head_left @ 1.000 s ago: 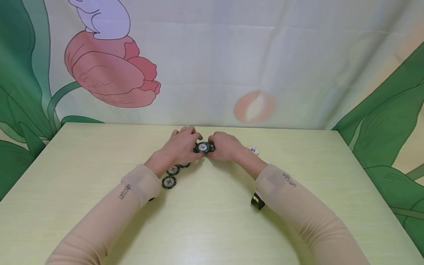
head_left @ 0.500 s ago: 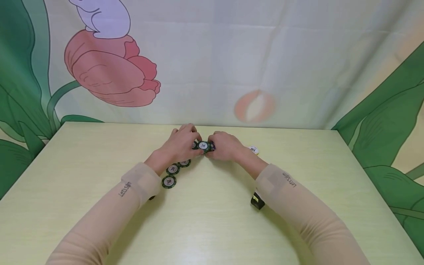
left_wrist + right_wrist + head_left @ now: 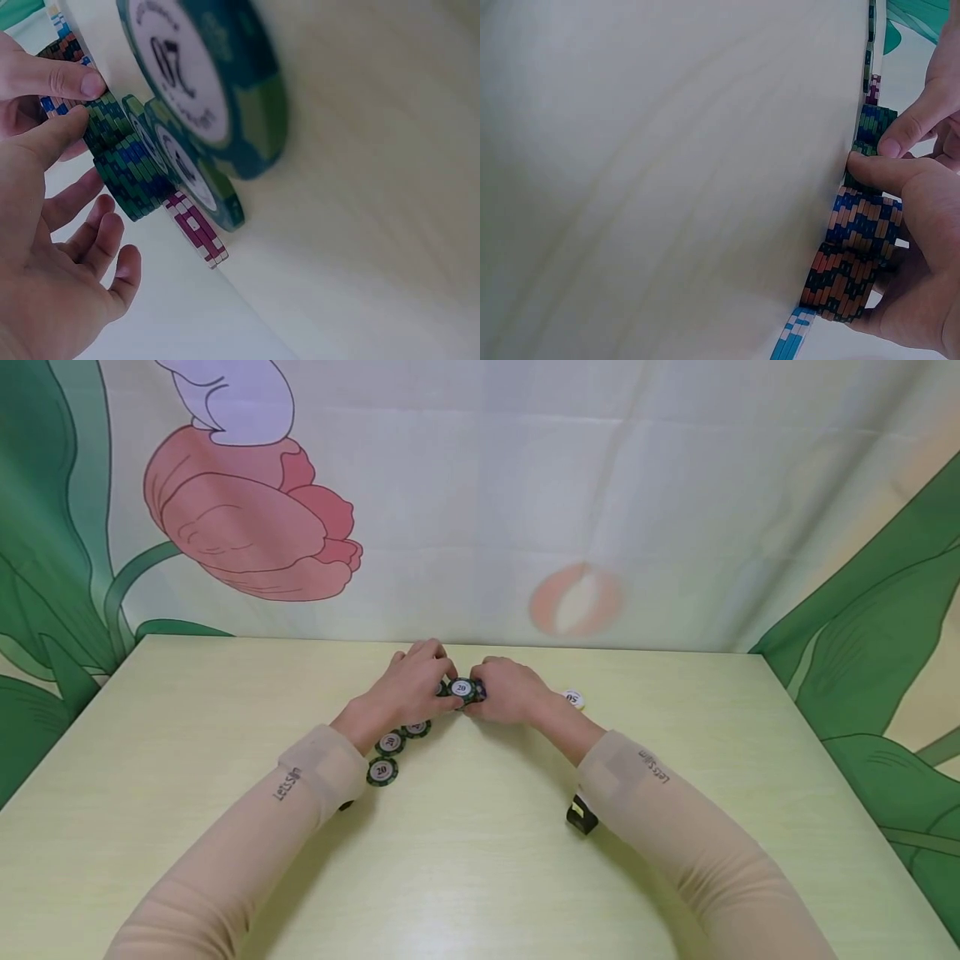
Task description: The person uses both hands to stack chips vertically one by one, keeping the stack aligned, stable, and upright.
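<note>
A stack of green poker chips (image 3: 461, 689), with a "20" on its top face, stands near the table's far edge between both hands. My left hand (image 3: 416, 683) pinches it from the left, thumb in front and index finger behind; the other fingers are loosely bent in the left wrist view. From the right, my right hand (image 3: 508, 691) has its thumb and fingers around the same stack. The right wrist view shows both thumbs close together at the green chips. A second green stack (image 3: 133, 178) stands beside it. A blue-and-peach stack (image 3: 864, 219) is by the right fingers.
Loose green chips (image 3: 382, 771) lie along the left forearm. Beyond the blue stack are a black-and-orange stack (image 3: 840, 281) and light blue chips (image 3: 791, 337). Maroon chips (image 3: 196, 229) stand left. A small black object (image 3: 581, 816) lies by the right sleeve; a white chip (image 3: 574, 698) lies behind it.
The green stack between the hands has shifted slightly away and to the right, with the left hand following. The right hand has stayed almost still.
</note>
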Motion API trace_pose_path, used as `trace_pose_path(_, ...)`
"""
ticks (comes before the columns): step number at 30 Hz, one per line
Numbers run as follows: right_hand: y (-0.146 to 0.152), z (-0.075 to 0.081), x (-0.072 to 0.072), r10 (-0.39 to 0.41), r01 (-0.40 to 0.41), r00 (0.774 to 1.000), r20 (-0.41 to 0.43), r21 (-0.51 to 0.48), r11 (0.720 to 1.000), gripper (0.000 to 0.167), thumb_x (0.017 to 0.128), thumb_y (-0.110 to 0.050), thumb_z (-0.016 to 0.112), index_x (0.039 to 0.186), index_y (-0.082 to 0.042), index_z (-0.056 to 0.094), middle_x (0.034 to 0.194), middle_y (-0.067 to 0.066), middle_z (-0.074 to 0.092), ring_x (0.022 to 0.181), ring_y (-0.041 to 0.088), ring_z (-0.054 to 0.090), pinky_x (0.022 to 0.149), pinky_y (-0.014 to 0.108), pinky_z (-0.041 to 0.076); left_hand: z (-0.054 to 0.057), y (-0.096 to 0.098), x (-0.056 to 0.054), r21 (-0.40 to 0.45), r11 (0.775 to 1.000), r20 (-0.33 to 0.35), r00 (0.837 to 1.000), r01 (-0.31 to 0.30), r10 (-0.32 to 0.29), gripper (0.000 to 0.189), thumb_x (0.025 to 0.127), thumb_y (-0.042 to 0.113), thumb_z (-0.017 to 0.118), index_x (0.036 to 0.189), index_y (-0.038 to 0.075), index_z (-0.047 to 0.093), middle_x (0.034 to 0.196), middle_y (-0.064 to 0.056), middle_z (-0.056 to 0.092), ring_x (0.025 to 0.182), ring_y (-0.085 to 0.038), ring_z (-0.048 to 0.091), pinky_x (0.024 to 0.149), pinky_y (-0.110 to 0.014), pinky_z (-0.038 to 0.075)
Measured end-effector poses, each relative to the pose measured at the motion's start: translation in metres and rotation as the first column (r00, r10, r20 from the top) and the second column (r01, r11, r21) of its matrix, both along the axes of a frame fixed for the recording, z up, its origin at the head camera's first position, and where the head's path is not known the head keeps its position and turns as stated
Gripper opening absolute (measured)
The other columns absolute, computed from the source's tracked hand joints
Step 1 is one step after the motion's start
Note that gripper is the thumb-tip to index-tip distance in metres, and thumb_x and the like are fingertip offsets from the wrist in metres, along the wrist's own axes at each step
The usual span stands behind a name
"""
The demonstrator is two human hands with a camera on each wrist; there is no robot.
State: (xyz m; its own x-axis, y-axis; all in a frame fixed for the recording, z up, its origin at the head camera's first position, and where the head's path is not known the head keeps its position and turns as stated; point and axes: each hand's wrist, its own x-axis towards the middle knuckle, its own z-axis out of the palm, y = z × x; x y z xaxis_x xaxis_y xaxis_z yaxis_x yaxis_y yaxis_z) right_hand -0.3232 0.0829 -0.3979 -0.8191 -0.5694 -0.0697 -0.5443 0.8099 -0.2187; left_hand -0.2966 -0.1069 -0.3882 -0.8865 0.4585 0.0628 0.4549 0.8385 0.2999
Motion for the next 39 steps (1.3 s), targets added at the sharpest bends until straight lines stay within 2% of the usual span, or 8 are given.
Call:
trace_pose_path(9, 0.0, -0.001, 0.0, -0.014, 0.014, 1.0, 0.005, 0.004, 1.0, 0.032, 0.09, -0.035, 0.078, 0.105, -0.008, 0.069, 0.099, 0.004, 0.061, 0.084, 0.02, 0.056, 0.074, 0.035, 0.048, 0.001, -0.003, 0.004, -0.007, 1.0, -0.004, 1.0, 0.003, -0.003, 0.044, 0.094, 0.035, 0.077, 0.124, 0.004, 0.065, 0.118, -0.011, 0.051, 0.114, -0.029, 0.045, 0.09, -0.046, 0.036)
trace_pose_path(15, 0.0, -0.002, 0.0, -0.016, 0.016, 1.0, -0.001, 0.003, 1.0, 0.033, 0.09, -0.035, 0.078, 0.106, -0.008, 0.069, 0.101, 0.005, 0.062, 0.087, 0.02, 0.057, 0.077, 0.036, 0.049, 0.005, -0.006, 0.012, -0.065, 0.997, -0.054, 0.998, -0.04, 0.036, 0.026, 0.094, 0.031, 0.076, 0.095, 0.008, 0.063, 0.09, -0.006, 0.055, 0.083, -0.024, 0.053, 0.073, -0.039, 0.044)
trace_pose_path(19, 0.0, -0.002, 0.001, -0.021, 0.021, 1.0, -0.002, 0.002, 1.0, 0.034, 0.089, -0.035, 0.079, 0.108, -0.007, 0.069, 0.103, 0.005, 0.063, 0.089, 0.02, 0.058, 0.08, 0.037, 0.05, 0.01, -0.008, 0.02, -0.084, 0.993, -0.004, 0.996, -0.086, 0.085, 0.027, 0.095, 0.028, 0.074, 0.077, 0.009, 0.065, 0.07, -0.002, 0.057, 0.061, -0.018, 0.052, 0.054, -0.032, 0.042)
trace_pose_path(22, 0.0, -0.002, 0.001, -0.021, 0.021, 1.0, 0.004, -0.001, 1.0, 0.034, 0.089, -0.034, 0.079, 0.108, -0.007, 0.069, 0.104, 0.005, 0.063, 0.09, 0.02, 0.058, 0.081, 0.037, 0.05, 0.014, -0.01, 0.027, -0.12, 0.986, 0.038, 0.992, -0.116, 0.121, 0.03, 0.094, 0.026, 0.074, 0.071, 0.01, 0.066, 0.063, 0.0, 0.056, 0.054, -0.016, 0.05, 0.049, -0.03, 0.039)
trace_pose_path(27, -0.001, -0.001, 0.002, -0.026, 0.026, 1.0, 0.012, 0.001, 1.0, 0.035, 0.09, -0.034, 0.079, 0.109, -0.007, 0.069, 0.104, 0.005, 0.062, 0.09, 0.02, 0.058, 0.082, 0.037, 0.05, 0.019, -0.012, 0.038, -0.198, 0.973, 0.086, 0.986, -0.122, 0.141, 0.027, 0.092, 0.024, 0.076, 0.073, 0.008, 0.066, 0.065, -0.003, 0.058, 0.055, -0.016, 0.051, 0.049, -0.031, 0.042)
trace_pose_path(32, -0.001, 0.0, 0.002, -0.029, 0.029, 0.999, 0.014, -0.001, 1.0, 0.035, 0.09, -0.034, 0.079, 0.11, -0.007, 0.068, 0.105, 0.005, 0.062, 0.091, 0.021, 0.058, 0.083, 0.037, 0.05, 0.021, -0.01, 0.046, -0.237, 0.967, 0.123, 0.984, -0.095, 0.127, 0.025, 0.092, 0.022, 0.076, 0.077, 0.006, 0.065, 0.071, -0.007, 0.057, 0.057, -0.017, 0.05, 0.05, -0.031, 0.043)
trace_pose_path(36, -0.001, 0.0, 0.002, -0.024, 0.024, 1.0, 0.006, 0.001, 1.0, 0.036, 0.09, -0.034, 0.079, 0.111, -0.006, 0.068, 0.107, 0.006, 0.063, 0.093, 0.021, 0.059, 0.084, 0.037, 0.05, 0.019, -0.009, 0.048, -0.218, 0.974, 0.131, 0.988, -0.057, 0.087, 0.027, 0.092, 0.019, 0.076, 0.07, 0.009, 0.063, 0.069, -0.004, 0.054, 0.056, -0.015, 0.047, 0.05, -0.03, 0.04)
trace_pose_path(39, -0.002, 0.0, 0.002, -0.025, 0.025, 1.0, 0.0, 0.002, 1.0, 0.036, 0.09, -0.034, 0.079, 0.11, -0.007, 0.069, 0.107, 0.006, 0.063, 0.093, 0.021, 0.059, 0.084, 0.038, 0.05, 0.019, -0.009, 0.048, -0.183, 0.983, 0.146, 0.988, -0.029, 0.057, 0.022, 0.091, 0.016, 0.076, 0.072, 0.009, 0.068, 0.071, -0.003, 0.057, 0.059, -0.015, 0.049, 0.053, -0.03, 0.042)
